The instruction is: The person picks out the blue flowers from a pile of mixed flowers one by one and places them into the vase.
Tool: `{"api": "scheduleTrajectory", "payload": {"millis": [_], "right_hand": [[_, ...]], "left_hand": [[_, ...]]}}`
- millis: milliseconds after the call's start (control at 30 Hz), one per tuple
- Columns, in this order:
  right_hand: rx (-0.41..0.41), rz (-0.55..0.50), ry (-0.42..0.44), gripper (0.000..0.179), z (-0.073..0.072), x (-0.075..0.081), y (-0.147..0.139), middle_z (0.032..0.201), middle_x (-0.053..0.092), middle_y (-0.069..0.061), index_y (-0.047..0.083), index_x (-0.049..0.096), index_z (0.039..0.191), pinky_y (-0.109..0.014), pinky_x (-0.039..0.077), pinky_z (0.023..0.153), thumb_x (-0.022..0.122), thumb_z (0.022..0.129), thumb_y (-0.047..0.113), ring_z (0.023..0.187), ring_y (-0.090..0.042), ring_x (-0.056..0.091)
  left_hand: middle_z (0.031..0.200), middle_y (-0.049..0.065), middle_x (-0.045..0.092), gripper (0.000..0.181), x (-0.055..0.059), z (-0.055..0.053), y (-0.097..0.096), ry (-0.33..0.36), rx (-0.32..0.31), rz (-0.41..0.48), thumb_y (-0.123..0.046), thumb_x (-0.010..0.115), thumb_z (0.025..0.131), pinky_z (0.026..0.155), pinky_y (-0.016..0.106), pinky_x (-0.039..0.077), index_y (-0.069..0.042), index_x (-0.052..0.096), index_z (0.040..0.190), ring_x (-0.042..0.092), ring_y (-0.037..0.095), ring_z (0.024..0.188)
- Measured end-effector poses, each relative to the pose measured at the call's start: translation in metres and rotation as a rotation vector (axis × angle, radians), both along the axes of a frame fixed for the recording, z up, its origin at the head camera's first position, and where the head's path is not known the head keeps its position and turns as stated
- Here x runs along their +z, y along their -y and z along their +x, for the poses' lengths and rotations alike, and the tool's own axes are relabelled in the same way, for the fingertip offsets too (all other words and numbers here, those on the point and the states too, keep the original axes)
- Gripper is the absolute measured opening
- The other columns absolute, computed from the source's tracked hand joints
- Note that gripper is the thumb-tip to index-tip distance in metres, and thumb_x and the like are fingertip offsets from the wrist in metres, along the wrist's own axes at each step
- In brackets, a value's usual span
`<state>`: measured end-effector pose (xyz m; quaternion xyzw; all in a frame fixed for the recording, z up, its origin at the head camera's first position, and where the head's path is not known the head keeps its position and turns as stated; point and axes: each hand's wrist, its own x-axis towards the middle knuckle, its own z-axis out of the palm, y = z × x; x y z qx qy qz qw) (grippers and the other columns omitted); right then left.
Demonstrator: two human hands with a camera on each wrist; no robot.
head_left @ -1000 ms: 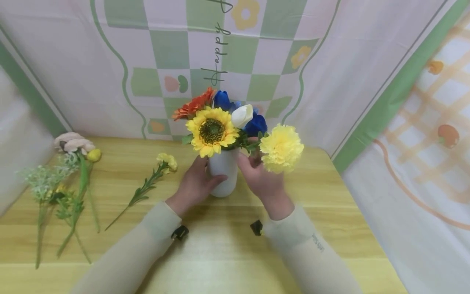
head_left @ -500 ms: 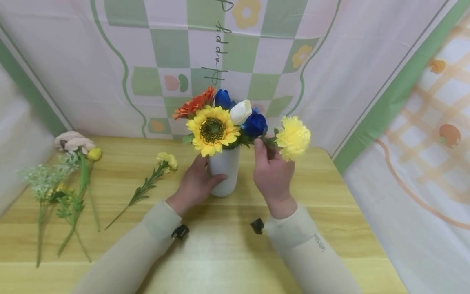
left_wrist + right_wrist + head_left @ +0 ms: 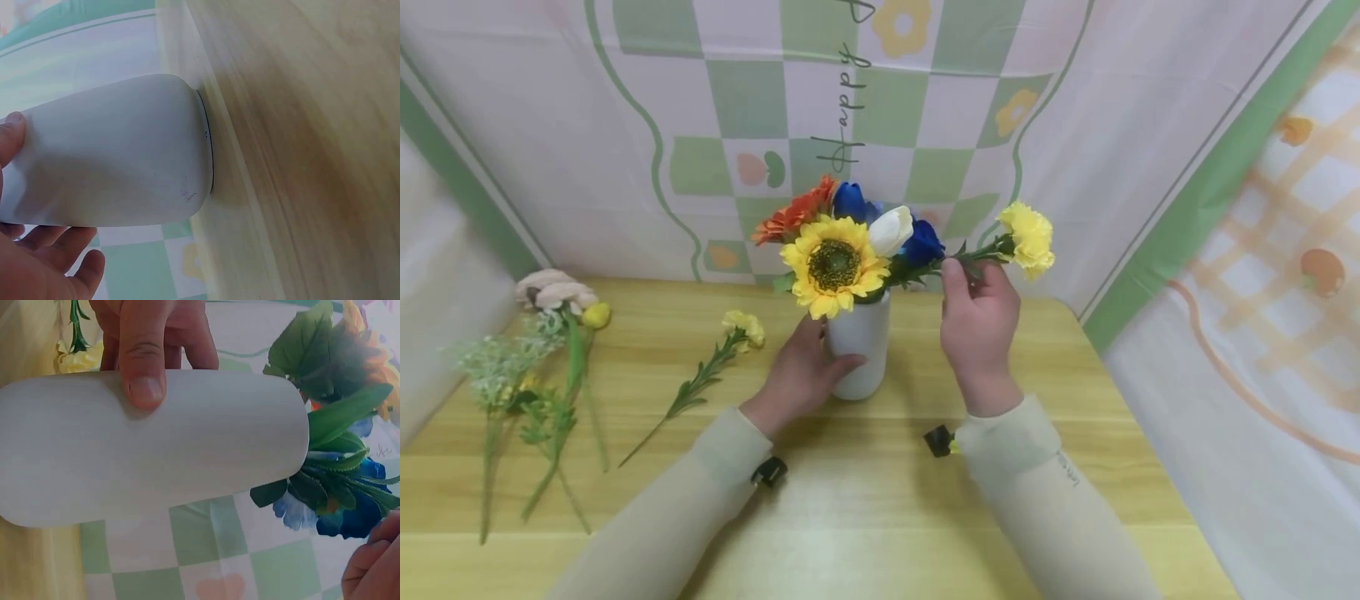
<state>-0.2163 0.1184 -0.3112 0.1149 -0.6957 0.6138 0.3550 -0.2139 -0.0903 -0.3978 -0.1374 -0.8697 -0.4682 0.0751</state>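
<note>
My left hand (image 3: 801, 371) grips the side of a white vase (image 3: 867, 354) standing on the wooden table. Its thumb lies across the vase (image 3: 237, 444) in the right wrist view, with the fingers on the far side. A sunflower (image 3: 835, 265), an orange daisy-like flower (image 3: 797, 212), a white tulip (image 3: 891, 232) and a blue rose (image 3: 922, 243) fill the vase. Right of the vase, my right hand (image 3: 981, 333) pinches the leafy stem of a yellow carnation (image 3: 1028, 239), which leans outward to the right. The stem's lower end is hidden among leaves at the vase's mouth.
A short yellow carnation (image 3: 700, 379) lies left of the vase. Farther left lie a pink flower (image 3: 556, 292), a yellow bud (image 3: 597, 315) and a sprig of tiny whitish flowers (image 3: 497, 367). A checked cloth (image 3: 820, 100) hangs behind the table (image 3: 850, 517).
My right hand has moved right and up from beside the vase, along the carnation's stem. The carnation's head has swung right and upward. My left hand stays on the vase.
</note>
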Motion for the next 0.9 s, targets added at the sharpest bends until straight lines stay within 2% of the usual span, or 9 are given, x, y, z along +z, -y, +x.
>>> {"api": "scheduleTrajectory", "payload": {"millis": [67, 200, 300, 367, 433, 533, 667, 800, 900], "right_hand": [[0.063, -0.046, 0.072, 0.023, -0.001, 0.0, -0.003, 0.063, 0.049, -0.004, -0.002, 0.065, 0.104, -0.024, 0.036, 0.044, 0.063, 0.1, 0.02, 0.049, -0.014, 0.04], [0.166, -0.193, 0.205, 0.023, -0.003, 0.002, -0.007, 0.062, 0.041, -0.002, -0.001, 0.063, 0.107, -0.022, 0.029, 0.04, 0.064, 0.1, 0.022, 0.047, -0.012, 0.033], [0.212, -0.268, 0.268, 0.025, -0.004, 0.004, -0.008, 0.063, 0.041, -0.001, 0.0, 0.062, 0.11, -0.02, 0.026, 0.04, 0.064, 0.099, 0.023, 0.046, -0.011, 0.031], [0.211, -0.276, 0.307, 0.026, -0.004, 0.004, -0.008, 0.065, 0.043, 0.0, 0.003, 0.06, 0.112, -0.02, 0.027, 0.04, 0.064, 0.1, 0.025, 0.047, -0.01, 0.032], [0.204, -0.254, 0.338, 0.024, -0.003, 0.004, -0.007, 0.066, 0.043, -0.001, 0.006, 0.058, 0.113, -0.02, 0.03, 0.042, 0.063, 0.1, 0.025, 0.049, -0.011, 0.035], [0.187, -0.168, 0.386, 0.023, 0.0, 0.002, -0.005, 0.066, 0.046, -0.002, 0.007, 0.057, 0.114, -0.021, 0.034, 0.043, 0.06, 0.102, 0.027, 0.05, -0.011, 0.039], [0.225, -0.092, 0.359, 0.022, 0.005, -0.002, -0.004, 0.07, 0.05, -0.005, 0.006, 0.055, 0.115, -0.02, 0.037, 0.042, 0.054, 0.105, 0.026, 0.049, -0.012, 0.042], [0.248, -0.068, 0.315, 0.034, 0.009, -0.008, -0.007, 0.066, 0.051, -0.007, 0.004, 0.056, 0.097, -0.023, 0.038, 0.039, 0.05, 0.105, 0.036, 0.045, -0.014, 0.042], [0.238, -0.038, 0.361, 0.04, 0.011, -0.015, -0.014, 0.066, 0.052, -0.008, 0.004, 0.058, 0.097, -0.026, 0.038, 0.039, 0.047, 0.104, 0.042, 0.045, -0.016, 0.043]], "left_hand": [[0.143, 0.018, 0.049, 0.085, 0.001, 0.0, 0.0, 0.0, -0.002, -0.001, -0.04, 0.078, 0.087, 0.104, 0.05, 0.043, -0.005, 0.033, 0.15, 0.051, 0.033, 0.127], [0.143, 0.017, 0.049, 0.086, 0.002, -0.001, 0.0, -0.005, -0.001, -0.007, -0.039, 0.078, 0.087, 0.104, 0.049, 0.043, -0.007, 0.031, 0.151, 0.051, 0.032, 0.127], [0.145, 0.018, 0.048, 0.088, 0.002, -0.002, 0.0, -0.001, 0.001, -0.003, -0.039, 0.078, 0.086, 0.104, 0.05, 0.043, -0.007, 0.03, 0.152, 0.05, 0.033, 0.128], [0.146, 0.017, 0.047, 0.089, 0.001, -0.002, 0.0, 0.009, 0.005, -0.003, -0.04, 0.079, 0.086, 0.104, 0.05, 0.043, -0.008, 0.029, 0.153, 0.05, 0.033, 0.129], [0.147, 0.017, 0.046, 0.09, 0.001, -0.003, 0.0, 0.013, 0.005, -0.004, -0.04, 0.079, 0.086, 0.104, 0.05, 0.042, -0.008, 0.029, 0.153, 0.049, 0.033, 0.129], [0.147, 0.016, 0.045, 0.091, 0.0, -0.004, 0.0, 0.007, -0.002, -0.002, -0.041, 0.079, 0.086, 0.104, 0.05, 0.042, -0.009, 0.028, 0.154, 0.049, 0.033, 0.129], [0.147, 0.017, 0.045, 0.093, -0.001, -0.005, 0.001, 0.004, -0.008, -0.004, -0.042, 0.079, 0.085, 0.103, 0.051, 0.043, -0.008, 0.026, 0.154, 0.05, 0.033, 0.129], [0.147, 0.017, 0.046, 0.095, -0.002, -0.006, 0.001, 0.016, 0.004, -0.013, -0.043, 0.079, 0.085, 0.103, 0.05, 0.043, -0.008, 0.025, 0.154, 0.05, 0.033, 0.128], [0.147, 0.016, 0.046, 0.094, -0.002, -0.006, 0.001, 0.019, 0.01, -0.017, -0.043, 0.079, 0.085, 0.104, 0.05, 0.043, -0.01, 0.026, 0.155, 0.05, 0.032, 0.128]]}}
